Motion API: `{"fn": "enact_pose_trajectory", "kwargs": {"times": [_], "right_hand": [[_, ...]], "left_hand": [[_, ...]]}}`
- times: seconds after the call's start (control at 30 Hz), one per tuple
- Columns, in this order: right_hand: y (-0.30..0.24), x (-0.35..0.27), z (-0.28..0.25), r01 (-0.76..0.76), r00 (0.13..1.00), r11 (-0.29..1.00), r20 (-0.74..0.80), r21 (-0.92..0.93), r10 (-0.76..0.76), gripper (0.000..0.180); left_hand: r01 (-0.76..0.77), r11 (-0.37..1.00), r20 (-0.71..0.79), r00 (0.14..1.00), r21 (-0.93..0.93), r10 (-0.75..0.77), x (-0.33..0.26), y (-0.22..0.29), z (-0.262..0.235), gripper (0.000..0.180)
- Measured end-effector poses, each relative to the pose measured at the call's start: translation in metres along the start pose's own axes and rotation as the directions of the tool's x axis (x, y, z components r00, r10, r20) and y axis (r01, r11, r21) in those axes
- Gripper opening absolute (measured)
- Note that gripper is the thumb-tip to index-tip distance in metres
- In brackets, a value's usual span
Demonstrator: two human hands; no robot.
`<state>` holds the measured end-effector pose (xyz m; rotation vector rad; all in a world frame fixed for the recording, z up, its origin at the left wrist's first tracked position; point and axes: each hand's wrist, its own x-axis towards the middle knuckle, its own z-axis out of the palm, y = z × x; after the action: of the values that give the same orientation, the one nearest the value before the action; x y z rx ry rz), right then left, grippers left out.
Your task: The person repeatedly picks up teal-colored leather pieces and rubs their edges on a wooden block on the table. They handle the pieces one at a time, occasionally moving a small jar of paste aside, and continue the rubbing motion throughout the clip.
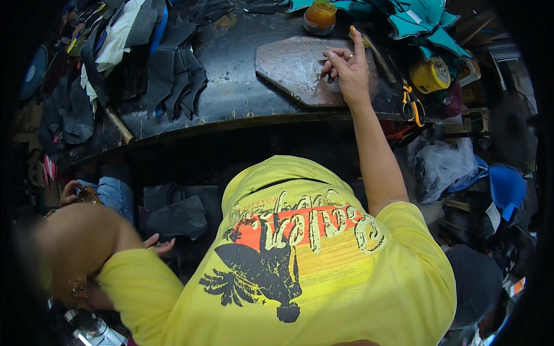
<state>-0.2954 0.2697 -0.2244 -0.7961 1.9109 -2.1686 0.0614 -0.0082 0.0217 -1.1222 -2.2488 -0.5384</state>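
Note:
My right hand (349, 69) is over a dark, worn slab (288, 72) with angled corners. Its index finger points away from me, with an orange smear on the tip; the other fingers curl loosely and hold nothing. Just beyond stands a jar of orange, glue-like paste (319, 17). A wooden-handled tool (378, 56) lies to the right of the hand. My left arm (124, 236) bends up close to the camera and blurs; its hand cannot be made out. Fingers (161, 245) show past my left sleeve beside dark pieces (173, 219); whose they are is unclear.
Black cut pieces (176, 75) pile on the left of the dark workbench (225, 63). Orange-handled scissors (411, 106), a yellow tub (430, 75) and teal pieces (418, 20) lie at the right. Another person's hand (70, 191) is near jeans at the left. A plastic bag (444, 167) hangs right.

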Motion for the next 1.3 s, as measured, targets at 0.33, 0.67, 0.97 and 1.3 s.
{"fn": "enact_pose_trajectory", "kwargs": {"times": [0.33,0.67,0.97,1.3], "right_hand": [[0.002,0.001,0.0,-0.001,1.0,0.999,0.007,-0.037,0.001,0.078],[0.002,-0.004,0.003,0.064,0.998,0.986,0.025,-0.157,-0.061,0.074],[0.003,-0.001,0.003,0.053,0.997,0.986,0.062,-0.158,-0.043,0.07],[-0.001,-0.003,0.006,0.03,0.998,0.992,0.058,-0.123,-0.023,0.068]], "left_hand": [[-0.61,0.434,0.747,0.576,0.664,-0.332,-0.446,0.142,0.059,0.031],[-0.245,0.081,0.191,0.469,0.966,-0.862,-0.451,-0.103,-0.082,0.026],[-0.504,-0.015,0.166,0.313,0.864,-0.935,-0.4,-0.231,-0.124,0.036],[-0.474,0.174,0.358,0.331,0.863,-0.873,-0.384,-0.26,-0.107,0.036]]}}
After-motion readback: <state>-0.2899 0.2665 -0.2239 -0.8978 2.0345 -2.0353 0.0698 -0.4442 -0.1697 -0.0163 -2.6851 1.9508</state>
